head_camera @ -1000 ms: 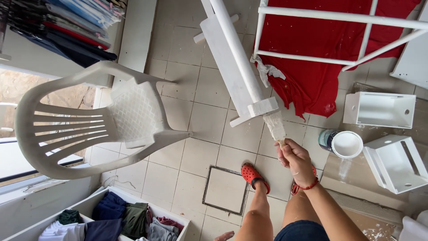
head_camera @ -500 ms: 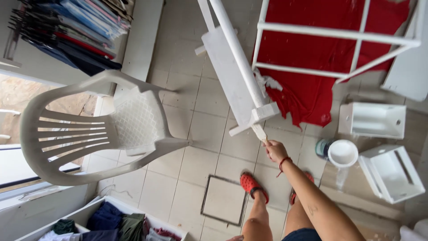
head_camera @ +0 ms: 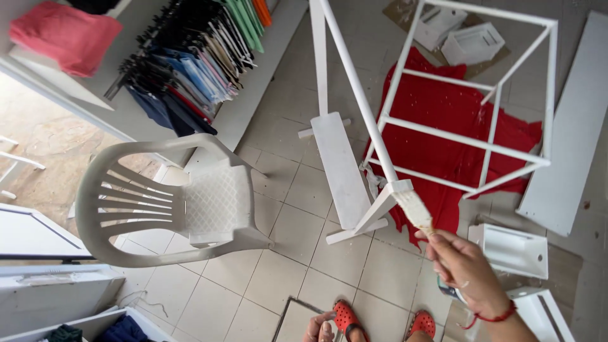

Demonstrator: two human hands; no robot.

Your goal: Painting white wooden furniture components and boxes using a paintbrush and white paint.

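My right hand (head_camera: 465, 269) is closed around the handle of a paintbrush (head_camera: 415, 209). Its white-coated bristles touch the lower end of a white slanted wooden frame piece (head_camera: 386, 190). That piece belongs to a white stand with a flat board (head_camera: 339, 168) resting on the tiled floor. My left hand (head_camera: 320, 328) shows only at the bottom edge, fingers loosely spread, holding nothing that I can see. My feet in red clogs (head_camera: 348, 320) stand just below the stand.
A white plastic chair (head_camera: 177, 202) stands to the left. A white open frame (head_camera: 481, 95) sits over a red cloth (head_camera: 449, 133). White boxes (head_camera: 513, 250) lie at the right, a long white panel (head_camera: 567, 126) beyond. Clothes hang on a rack (head_camera: 190, 57) at top left.
The view has tilted up and away, showing more of the rack and frame. My right hand with the brush stays at the lower end of the slanted piece.
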